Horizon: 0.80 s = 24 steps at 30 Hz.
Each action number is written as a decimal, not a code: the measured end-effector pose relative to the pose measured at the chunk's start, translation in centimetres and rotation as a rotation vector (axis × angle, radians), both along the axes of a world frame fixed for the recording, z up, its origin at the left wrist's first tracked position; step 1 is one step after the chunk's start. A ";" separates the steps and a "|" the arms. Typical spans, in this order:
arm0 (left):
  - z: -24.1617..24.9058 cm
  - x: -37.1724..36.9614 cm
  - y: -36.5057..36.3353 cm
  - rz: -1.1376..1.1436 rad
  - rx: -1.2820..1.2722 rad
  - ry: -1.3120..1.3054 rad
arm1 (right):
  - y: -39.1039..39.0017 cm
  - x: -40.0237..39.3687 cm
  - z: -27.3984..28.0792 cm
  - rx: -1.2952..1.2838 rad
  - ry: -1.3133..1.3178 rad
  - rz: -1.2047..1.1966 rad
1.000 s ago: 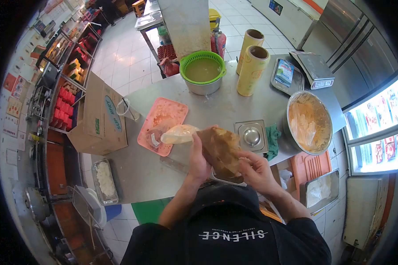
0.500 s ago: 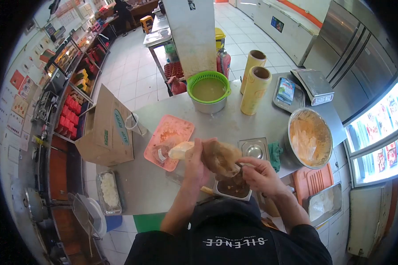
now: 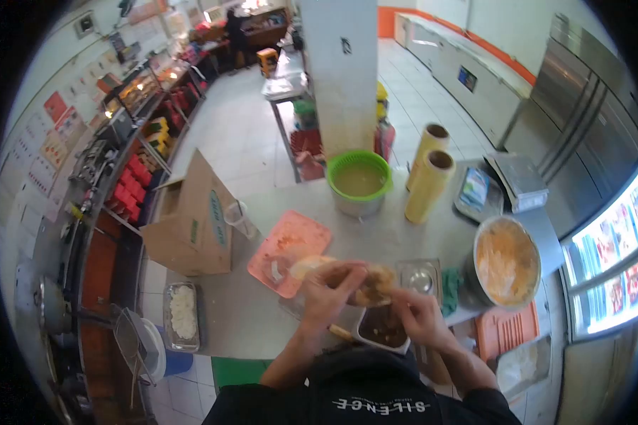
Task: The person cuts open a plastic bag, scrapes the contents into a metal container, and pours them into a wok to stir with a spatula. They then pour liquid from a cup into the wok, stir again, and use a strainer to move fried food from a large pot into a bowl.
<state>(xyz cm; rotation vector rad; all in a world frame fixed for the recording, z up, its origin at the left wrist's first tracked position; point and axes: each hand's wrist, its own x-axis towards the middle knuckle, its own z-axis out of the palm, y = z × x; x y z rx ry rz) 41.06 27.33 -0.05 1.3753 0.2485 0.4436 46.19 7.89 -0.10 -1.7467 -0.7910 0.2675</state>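
My left hand (image 3: 327, 289) is closed around a piece of light-brown food (image 3: 376, 285), which looks like bread or dough. My right hand (image 3: 418, 315) pinches at the right edge of that food; anything else in its fingers is too small to make out. Just below the hands stands a white-rimmed container of dark brown filling (image 3: 381, 329). Behind my left hand lies a pink tray (image 3: 290, 244) with orange residue, and a pale, blurred piece (image 3: 312, 265) shows between tray and hand. A steel lid (image 3: 420, 278) sits behind my right hand.
On the steel table (image 3: 262, 326) are a cardboard box (image 3: 191, 227), plastic cup (image 3: 239, 219), green strainer (image 3: 359, 176), film rolls (image 3: 429, 185), scale (image 3: 521, 183) and large bowl of orange mix (image 3: 507, 262). A white-filled tray (image 3: 183, 315) is left. Far back stands a person (image 3: 235, 41).
The view has tilted up, so the scene sits lower and further right. My left hand has closed more over the food, and my right hand has come in closer to its edge.
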 end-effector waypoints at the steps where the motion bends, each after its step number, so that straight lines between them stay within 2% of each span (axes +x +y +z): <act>1: 0.4 0.0 0.5 -0.063 -0.034 -0.040 | 0.2 0.0 0.2 -0.018 -0.046 0.031; 3: 0.8 -0.1 1.1 -0.205 -0.116 -0.100 | 0.2 -0.1 0.7 -0.071 -0.121 0.078; 4: 1.1 -0.1 1.3 -0.244 -0.054 -0.133 | 0.3 0.0 1.3 -0.079 -0.135 0.115; 7: 2.7 -0.5 1.2 -0.305 -0.220 -0.024 | 0.5 0.1 2.5 -0.139 -0.244 0.169; 10: 2.2 -0.6 1.4 -0.375 -0.166 -0.007 | 0.1 0.2 2.6 -0.238 -0.390 0.210; 14: 1.3 -0.8 1.0 -0.334 -0.140 0.033 | 0.1 -0.5 2.5 -0.242 -0.466 0.193; 16: 0.8 -0.7 0.9 -0.297 -0.129 0.076 | 0.1 -1.0 2.2 -0.275 -0.467 0.195; 19: 0.8 -0.7 0.7 -0.275 -0.346 0.125 | -0.5 -0.2 0.2 -0.102 -0.352 0.149; 22: 0.4 -0.1 0.4 -0.311 -0.260 0.062 | -0.8 -1.2 -0.5 -0.123 -0.207 -0.012; 24: 1.3 0.1 -0.5 -0.420 -0.493 -0.227 | -0.6 -2.0 0.3 -0.069 -0.099 -0.130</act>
